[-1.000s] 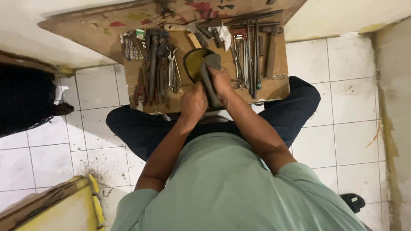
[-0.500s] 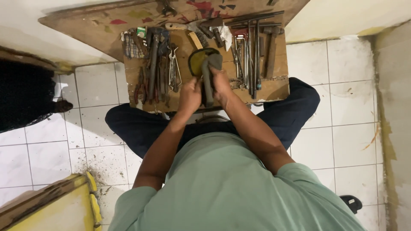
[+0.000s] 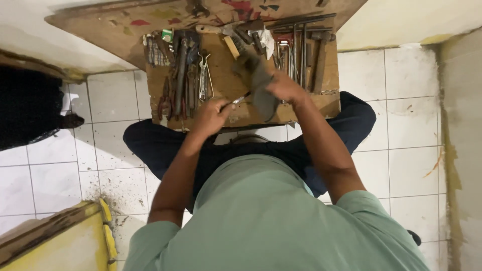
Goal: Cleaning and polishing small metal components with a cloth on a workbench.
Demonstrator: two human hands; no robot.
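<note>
— While my right hand (image 3: 282, 88) grips the dark cloth (image 3: 258, 83) over the bench (image 3: 226, 85), where's the tool?
— My left hand (image 3: 211, 116) pinches the slim metal tool (image 3: 240, 99), tip slanting up-right, touching the cloth.

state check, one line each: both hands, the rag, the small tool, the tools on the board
left hand: closed on small tool
small tool: held, tip against the rag
right hand: gripping rag
rag: bunched, lifted above board
wrenches: lying flat on board
wooden board: lying across the lap
</note>
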